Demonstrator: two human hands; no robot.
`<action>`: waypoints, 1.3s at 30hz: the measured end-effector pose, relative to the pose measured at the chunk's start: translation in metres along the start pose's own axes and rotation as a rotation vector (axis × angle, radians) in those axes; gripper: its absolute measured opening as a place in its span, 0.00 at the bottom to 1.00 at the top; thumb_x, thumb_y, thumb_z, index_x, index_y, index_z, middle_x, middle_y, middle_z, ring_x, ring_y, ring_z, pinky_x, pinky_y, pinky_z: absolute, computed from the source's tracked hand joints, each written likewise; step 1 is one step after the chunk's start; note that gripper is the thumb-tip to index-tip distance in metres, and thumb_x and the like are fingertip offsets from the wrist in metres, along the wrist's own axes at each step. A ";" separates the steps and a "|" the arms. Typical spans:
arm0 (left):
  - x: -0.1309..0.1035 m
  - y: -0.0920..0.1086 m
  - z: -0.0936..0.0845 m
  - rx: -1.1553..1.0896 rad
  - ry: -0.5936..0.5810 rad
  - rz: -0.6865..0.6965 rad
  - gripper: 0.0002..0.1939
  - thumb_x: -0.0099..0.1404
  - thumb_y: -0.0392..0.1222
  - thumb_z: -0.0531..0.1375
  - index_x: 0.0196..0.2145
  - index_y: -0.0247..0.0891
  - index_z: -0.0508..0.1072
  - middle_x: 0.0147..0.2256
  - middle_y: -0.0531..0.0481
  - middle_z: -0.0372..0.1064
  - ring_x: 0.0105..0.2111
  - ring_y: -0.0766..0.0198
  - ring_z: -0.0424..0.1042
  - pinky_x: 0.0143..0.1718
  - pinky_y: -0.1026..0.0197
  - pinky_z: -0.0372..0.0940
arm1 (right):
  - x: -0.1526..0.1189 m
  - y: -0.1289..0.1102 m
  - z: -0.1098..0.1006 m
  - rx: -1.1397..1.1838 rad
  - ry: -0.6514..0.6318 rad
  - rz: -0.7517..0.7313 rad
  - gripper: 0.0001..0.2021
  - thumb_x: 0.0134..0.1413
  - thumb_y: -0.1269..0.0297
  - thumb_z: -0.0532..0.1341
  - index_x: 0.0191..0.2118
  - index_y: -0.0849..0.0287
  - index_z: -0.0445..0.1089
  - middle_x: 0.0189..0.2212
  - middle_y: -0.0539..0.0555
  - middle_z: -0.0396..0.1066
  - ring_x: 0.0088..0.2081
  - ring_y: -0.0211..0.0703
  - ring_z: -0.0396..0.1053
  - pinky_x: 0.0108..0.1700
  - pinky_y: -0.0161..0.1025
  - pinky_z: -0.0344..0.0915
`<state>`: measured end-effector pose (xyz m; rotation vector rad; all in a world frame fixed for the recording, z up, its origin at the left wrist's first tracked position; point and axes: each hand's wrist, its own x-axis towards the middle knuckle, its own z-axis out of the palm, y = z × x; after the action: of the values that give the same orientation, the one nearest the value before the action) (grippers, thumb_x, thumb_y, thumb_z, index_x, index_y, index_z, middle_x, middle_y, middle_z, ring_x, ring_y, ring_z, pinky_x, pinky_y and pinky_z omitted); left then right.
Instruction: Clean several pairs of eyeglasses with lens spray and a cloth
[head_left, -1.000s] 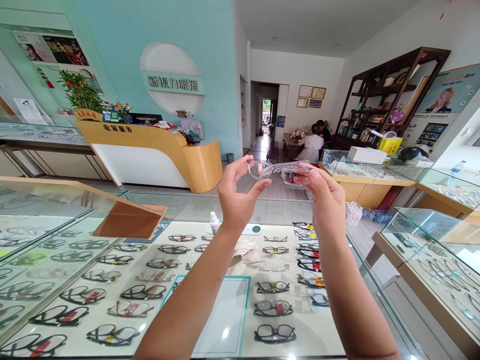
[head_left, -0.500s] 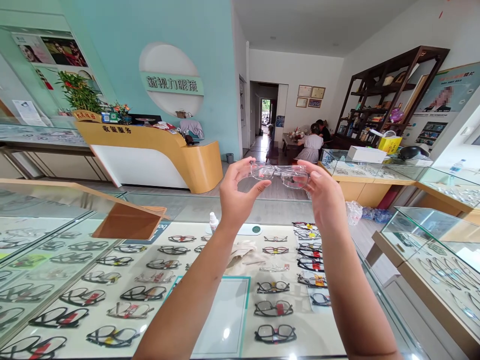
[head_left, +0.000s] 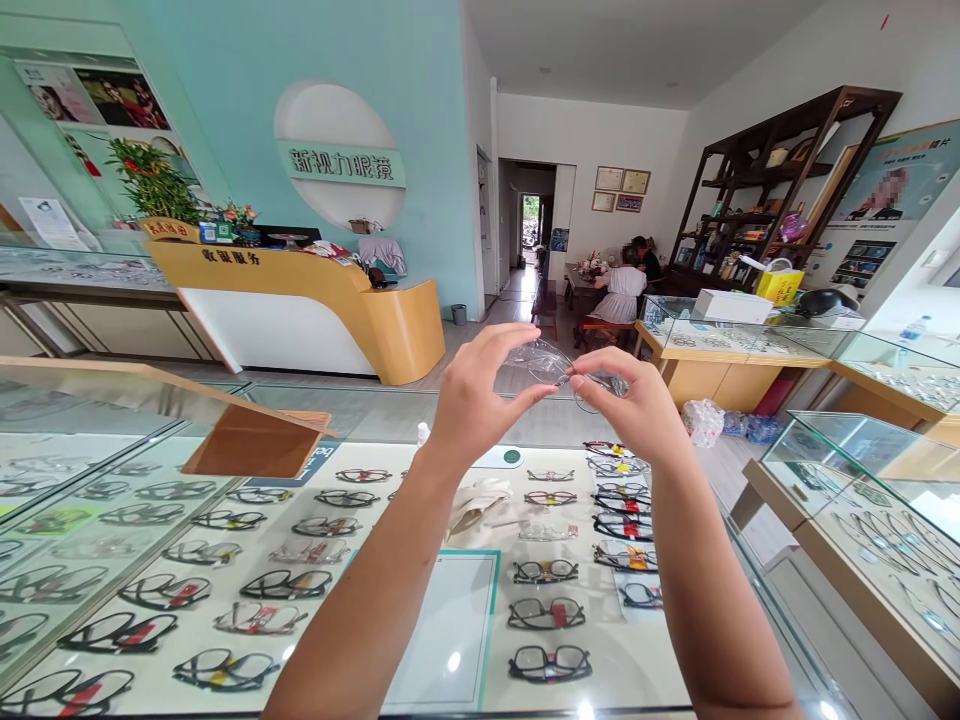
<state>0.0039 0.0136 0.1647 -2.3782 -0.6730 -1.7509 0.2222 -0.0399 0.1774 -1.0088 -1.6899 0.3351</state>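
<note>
L hand [head_left: 480,395] braces the clear eyeglasses [head_left: 547,355] b/w thumb & fingers; R hand [head_left: 634,405] pinches them, up over the display case [head_left: 630,660]. Risk: uneven twist could bend thin frame; light hold could drop it; fingertips may smudge lenses.

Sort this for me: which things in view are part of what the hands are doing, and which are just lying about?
In use:
- clear glasses, held up by the left hand and right hand

Lying about:
- crumpled pale cloth
- teal-edged mat
- rows of other glasses
- white box
- yellow bag
</note>
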 end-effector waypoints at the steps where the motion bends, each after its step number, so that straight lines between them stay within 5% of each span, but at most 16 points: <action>1: 0.000 0.000 -0.001 -0.015 -0.005 -0.009 0.28 0.66 0.55 0.73 0.61 0.48 0.74 0.58 0.43 0.77 0.60 0.48 0.76 0.61 0.44 0.72 | 0.000 0.000 -0.001 0.015 -0.009 0.002 0.06 0.64 0.56 0.68 0.41 0.48 0.83 0.46 0.54 0.82 0.52 0.53 0.77 0.60 0.56 0.68; 16: -0.002 -0.004 0.001 -0.337 -0.090 -0.194 0.34 0.63 0.52 0.76 0.62 0.48 0.71 0.58 0.39 0.77 0.54 0.49 0.80 0.51 0.49 0.78 | 0.001 0.000 -0.005 0.148 -0.078 0.036 0.07 0.61 0.52 0.71 0.38 0.48 0.85 0.47 0.54 0.81 0.53 0.52 0.76 0.60 0.54 0.70; 25: 0.001 -0.011 0.008 -0.461 -0.063 -0.184 0.42 0.61 0.62 0.75 0.66 0.52 0.65 0.50 0.42 0.78 0.54 0.48 0.81 0.45 0.50 0.79 | 0.000 -0.006 -0.008 0.191 -0.161 0.104 0.11 0.62 0.49 0.70 0.38 0.49 0.84 0.41 0.51 0.81 0.44 0.49 0.75 0.52 0.48 0.69; 31: 0.000 -0.015 0.004 -0.474 -0.024 -0.238 0.35 0.59 0.57 0.77 0.58 0.46 0.71 0.53 0.39 0.77 0.55 0.49 0.79 0.44 0.54 0.77 | 0.000 -0.005 -0.010 0.166 -0.030 0.253 0.21 0.64 0.38 0.65 0.37 0.49 0.86 0.37 0.52 0.82 0.43 0.51 0.75 0.49 0.48 0.68; 39: 0.001 -0.019 -0.002 -0.617 0.019 -0.308 0.36 0.56 0.47 0.80 0.57 0.45 0.71 0.54 0.43 0.75 0.57 0.51 0.76 0.49 0.55 0.74 | 0.000 -0.004 -0.018 0.124 -0.025 0.277 0.19 0.65 0.43 0.66 0.35 0.51 0.86 0.38 0.53 0.83 0.47 0.53 0.75 0.56 0.51 0.67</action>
<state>-0.0050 0.0300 0.1635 -2.7397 -0.5824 -2.3969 0.2364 -0.0474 0.1870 -1.1515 -1.5320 0.6279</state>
